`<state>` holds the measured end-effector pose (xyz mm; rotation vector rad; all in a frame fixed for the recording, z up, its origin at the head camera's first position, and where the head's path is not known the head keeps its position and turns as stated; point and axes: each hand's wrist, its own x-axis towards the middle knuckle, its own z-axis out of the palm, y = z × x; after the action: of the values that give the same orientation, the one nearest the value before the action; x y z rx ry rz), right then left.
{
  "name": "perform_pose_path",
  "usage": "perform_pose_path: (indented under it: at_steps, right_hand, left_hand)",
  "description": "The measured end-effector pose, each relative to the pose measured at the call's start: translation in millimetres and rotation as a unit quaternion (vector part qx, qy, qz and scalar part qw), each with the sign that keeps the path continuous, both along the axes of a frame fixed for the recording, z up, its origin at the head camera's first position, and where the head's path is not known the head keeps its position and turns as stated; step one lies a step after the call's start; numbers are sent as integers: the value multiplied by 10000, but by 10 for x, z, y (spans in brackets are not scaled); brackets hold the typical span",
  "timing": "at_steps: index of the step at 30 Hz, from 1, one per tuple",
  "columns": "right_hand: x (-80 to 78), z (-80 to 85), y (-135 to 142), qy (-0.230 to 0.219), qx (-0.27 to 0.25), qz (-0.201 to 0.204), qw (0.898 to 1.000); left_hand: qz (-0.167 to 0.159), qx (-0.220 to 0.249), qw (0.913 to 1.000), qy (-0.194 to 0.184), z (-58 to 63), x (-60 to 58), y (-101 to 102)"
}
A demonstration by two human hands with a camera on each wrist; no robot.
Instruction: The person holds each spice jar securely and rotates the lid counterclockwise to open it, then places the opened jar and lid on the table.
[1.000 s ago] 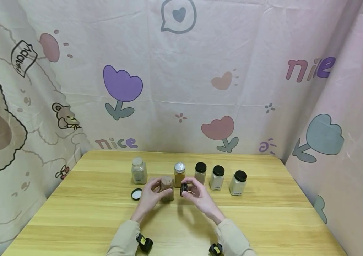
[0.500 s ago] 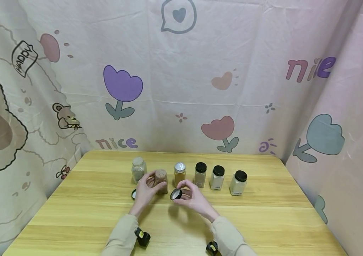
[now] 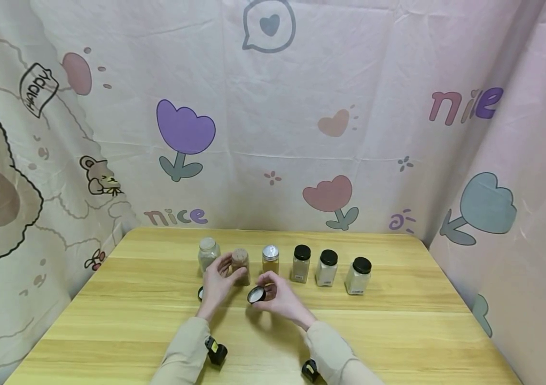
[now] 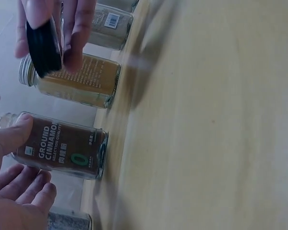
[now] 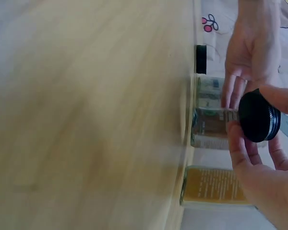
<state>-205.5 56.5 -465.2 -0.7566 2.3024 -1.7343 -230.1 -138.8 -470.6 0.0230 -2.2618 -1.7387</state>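
My left hand [image 3: 217,280] has its thumb and fingers around the neck of a jar of ground cinnamon [image 4: 69,146]. The jar is upright and its black cap is off, showing the shaker top in the head view. My right hand [image 3: 280,299] pinches a black screw lid [image 5: 257,117] by its rim, tilted with the pale inside toward the head camera. That lid is in the air, in front of a silver-topped jar of yellow-brown powder [image 3: 270,261]. Behind the left hand stands a jar of greyish contents [image 3: 208,251] without a black lid.
Three black-lidded jars stand to the right: one of grey-beige powder [image 3: 300,264] and two paler ones, a middle jar [image 3: 326,268] and an end jar [image 3: 358,276]. Another black lid [image 3: 201,293] lies on the wooden table [image 3: 124,321], partly hidden by the left hand. A printed curtain [image 3: 273,133] hangs behind.
The left hand has moved the cinnamon jar leftward and back, beside the greyish jar. The right hand has shifted left and turned the lid so its inside shows.
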Motion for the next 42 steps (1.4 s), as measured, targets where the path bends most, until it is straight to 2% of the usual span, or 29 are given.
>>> perform_pose_path:
  at_steps: [6,23,28,33,37,42]
  right_hand:
    - [-38,-21,-93,193,276,-163,9993]
    - [-95,-16,-257,54,622,-322,9975]
    - [-108,-6,-309,14,738,-391,9965]
    - [-145,-13,-371,-119,848,-453,9953]
    - [-185,-17,-423,-178,933,-502,9942]
    - [-228,-25,-484,11,1293,-519,9902]
  left_hand:
    - [6,-127,9999,-8,28,-44,3]
    - [46,-356,9993,-80,53,-143,-22]
    - [0,-184,9997,-132,83,-96,-29]
    - [-9,-123,9998,-180,131,1,-46]
    - [121,-272,9996,-3,158,73,-75]
    - [465,-394,9978,278,137,123,-117]
